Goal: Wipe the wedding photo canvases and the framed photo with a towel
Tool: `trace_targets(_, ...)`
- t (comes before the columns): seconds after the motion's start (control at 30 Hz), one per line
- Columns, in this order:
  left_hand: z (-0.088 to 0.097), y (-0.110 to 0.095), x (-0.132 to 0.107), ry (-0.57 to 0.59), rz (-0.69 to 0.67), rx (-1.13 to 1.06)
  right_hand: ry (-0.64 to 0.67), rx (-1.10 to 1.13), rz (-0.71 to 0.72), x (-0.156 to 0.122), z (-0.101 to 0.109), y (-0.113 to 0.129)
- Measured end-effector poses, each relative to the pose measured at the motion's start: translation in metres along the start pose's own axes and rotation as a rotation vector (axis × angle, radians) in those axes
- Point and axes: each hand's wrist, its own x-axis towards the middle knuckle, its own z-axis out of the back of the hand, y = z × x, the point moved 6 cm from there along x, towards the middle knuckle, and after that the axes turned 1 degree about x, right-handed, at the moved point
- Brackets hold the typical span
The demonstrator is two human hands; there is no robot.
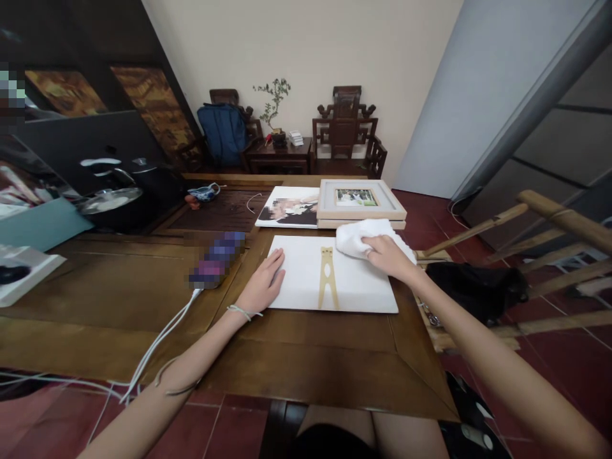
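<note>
A white rectangular panel [296, 280] lies flat on the wooden table, with a gold, A-shaped stand piece [327, 280] on its face. My left hand [262, 284] rests on the panel's left edge, fingers stretched out and holding nothing. Over the far right corner, my right hand [386, 255] grips a bunched white cloth [356, 237], which lies against the panel and hides that corner. Just behind are a photo panel [287, 207], partly blurred, and stacked light-wood picture frames [362, 199], the top one showing a small photo.
A phone [216, 260] with white cables [165, 331] lies left on the wooden table [315, 363]. A kettle [112, 197] and a small blue-and-white teapot [204, 192] stand farther back. A wooden chair [478, 229] holding a black bag [473, 293] is close by on the right.
</note>
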Motion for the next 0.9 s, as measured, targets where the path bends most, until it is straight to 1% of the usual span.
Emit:
trace_targets(0.1, -0.001, 0.000, 0.000, -0.005, -0.005, 0.005, 0.025, -0.039, 0.022, -0.042, -0.006, 0.021)
trace_targets(0.17, -0.002, 0.001, 0.000, -0.013, -0.006, 0.002, 0.067, -0.054, 0.026, -0.074, -0.007, 0.037)
trace_targets(0.23, -0.003, 0.001, 0.000, -0.018, -0.005, -0.002, 0.123, -0.024, 0.027, -0.103, -0.006, 0.053)
trace_targets(0.3, -0.004, 0.002, 0.000, -0.020, -0.003, -0.005, 0.179, 0.032, 0.040, -0.123, -0.002, 0.065)
trace_targets(0.37, -0.004, 0.002, 0.000, -0.024, 0.001, -0.013, 0.220, 0.074, 0.058, -0.130, 0.001, 0.070)
trace_targets(0.43, -0.004, 0.002, 0.000, -0.025, 0.001, -0.020, 0.231, 0.085, 0.061, -0.124, 0.002, 0.066)
trace_targets(0.5, -0.004, 0.002, 0.000, -0.027, -0.002, -0.023, 0.200, 0.076, 0.050, -0.105, 0.001, 0.055)
trace_targets(0.63, -0.002, 0.001, 0.000, -0.025, -0.005, -0.018, 0.095, 0.056, 0.012, -0.047, 0.001, 0.027)
trace_targets(0.7, -0.002, 0.001, 0.000, -0.018, -0.005, -0.017, 0.057, 0.042, 0.001, -0.018, 0.001, 0.017)
trace_targets(0.77, -0.001, 0.000, -0.001, -0.015, -0.003, -0.019, 0.027, 0.024, -0.002, 0.004, 0.000, 0.011)
trace_targets(0.83, -0.001, 0.000, -0.001, -0.019, -0.003, -0.023, 0.014, 0.012, 0.001, 0.015, -0.005, 0.009)
trace_targets(0.9, -0.001, 0.000, -0.001, -0.024, -0.005, -0.024, 0.014, 0.003, 0.011, 0.012, -0.012, 0.011)
